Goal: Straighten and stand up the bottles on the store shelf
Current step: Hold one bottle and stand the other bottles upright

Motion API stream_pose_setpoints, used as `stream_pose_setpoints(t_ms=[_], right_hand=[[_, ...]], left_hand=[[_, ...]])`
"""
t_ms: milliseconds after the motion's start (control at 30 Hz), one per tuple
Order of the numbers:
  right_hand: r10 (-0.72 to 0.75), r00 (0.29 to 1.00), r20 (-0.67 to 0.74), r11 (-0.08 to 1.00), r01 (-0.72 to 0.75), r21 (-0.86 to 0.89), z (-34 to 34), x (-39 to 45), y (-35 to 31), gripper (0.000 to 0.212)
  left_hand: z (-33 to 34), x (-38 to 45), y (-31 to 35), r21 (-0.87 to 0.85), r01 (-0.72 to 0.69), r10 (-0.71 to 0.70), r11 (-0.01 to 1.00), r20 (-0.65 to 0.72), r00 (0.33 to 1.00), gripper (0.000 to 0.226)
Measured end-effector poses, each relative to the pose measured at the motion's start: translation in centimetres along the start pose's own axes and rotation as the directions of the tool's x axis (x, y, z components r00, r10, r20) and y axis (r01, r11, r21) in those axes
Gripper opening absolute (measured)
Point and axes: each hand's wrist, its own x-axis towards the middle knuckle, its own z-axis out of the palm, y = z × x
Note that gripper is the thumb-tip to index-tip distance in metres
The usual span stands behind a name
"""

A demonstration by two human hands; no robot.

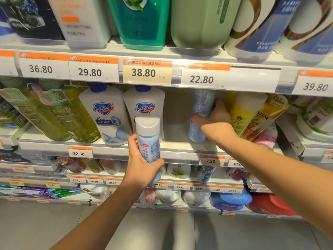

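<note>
My left hand [142,165] grips a light blue bottle with a white cap [148,138], held upright in front of the middle shelf's edge. My right hand [213,121] reaches into the middle shelf [178,145] and is closed around a second light blue bottle [201,109] that stands upright toward the back. Between the two hands the shelf floor shows bare.
Two white Safeguard bottles [106,112] stand left of the gap, with green bottles [54,112] leaning further left. Yellow and gold bottles [252,116] lean right of my right hand. Large bottles fill the shelf above [144,22]. Price tag rails [144,73] front each shelf.
</note>
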Motion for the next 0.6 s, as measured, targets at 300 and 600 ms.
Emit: stream_pose_setpoints(t_ms=[300, 600], right_hand=[[-0.095, 0.995, 0.011, 0.995, 0.094, 0.032, -1.2, -2.1, 1.5, 0.054], [-0.198, 0.98, 0.034, 0.98, 0.199, -0.015, -1.7, -3.7, 2.5, 0.053]], left_hand=[[1.2, 0.0, -0.1, 0.001, -0.018, 0.018, 1.0, -0.008, 1.0, 0.076], [1.7, -0.3, 0.2, 0.005, -0.027, 0.027, 1.0, -0.005, 1.0, 0.076]])
